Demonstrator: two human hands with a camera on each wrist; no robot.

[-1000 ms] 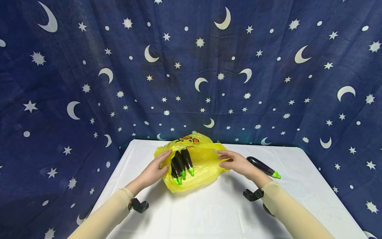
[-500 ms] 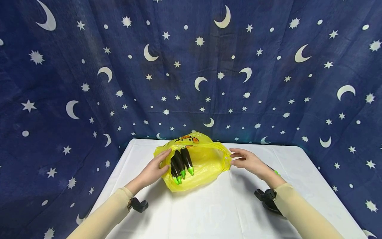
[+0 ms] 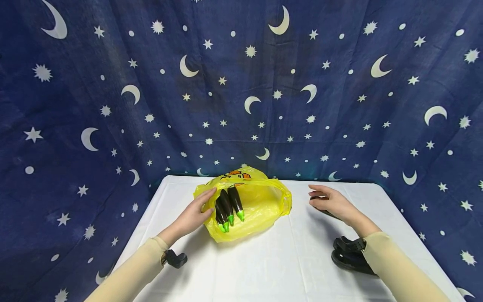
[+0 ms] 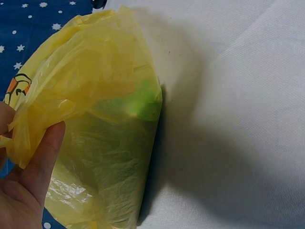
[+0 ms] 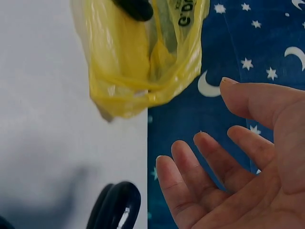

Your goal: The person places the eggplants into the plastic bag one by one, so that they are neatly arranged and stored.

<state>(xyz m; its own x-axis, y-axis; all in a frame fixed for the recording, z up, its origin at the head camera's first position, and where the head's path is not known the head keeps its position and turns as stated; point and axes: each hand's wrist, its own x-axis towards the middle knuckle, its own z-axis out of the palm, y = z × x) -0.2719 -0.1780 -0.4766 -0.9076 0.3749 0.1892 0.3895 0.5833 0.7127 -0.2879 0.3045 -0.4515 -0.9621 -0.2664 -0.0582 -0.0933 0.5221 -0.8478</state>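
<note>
A yellow plastic bag (image 3: 264, 209) lies on its side on the table, its mouth gaping toward me. Several dark eggplants (image 3: 236, 200) with bright green stems rest in its left half. My left hand (image 3: 193, 214) holds the left edge of the bag's mouth; the left wrist view shows the film (image 4: 28, 129) between thumb and fingers. To the right of the bag hovers my right hand (image 3: 336, 204), with nothing in it and its fingers loosely bent and spread. Partly hidden under that hand is an eggplant (image 3: 327, 213). Another eggplant (image 3: 352, 262) lies below my right wrist, partly covered by the sleeve.
A white cloth covers the table (image 3: 260, 268). Behind it hangs a dark blue curtain (image 3: 241, 105) with moons and stars. Each wrist carries a black camera mount, such as the left mount (image 3: 175, 259).
My right hand has left the bag's right edge and moved right, over the loose eggplant. The left hand stays at the bag's left edge, and the bag's mouth remains spread.
</note>
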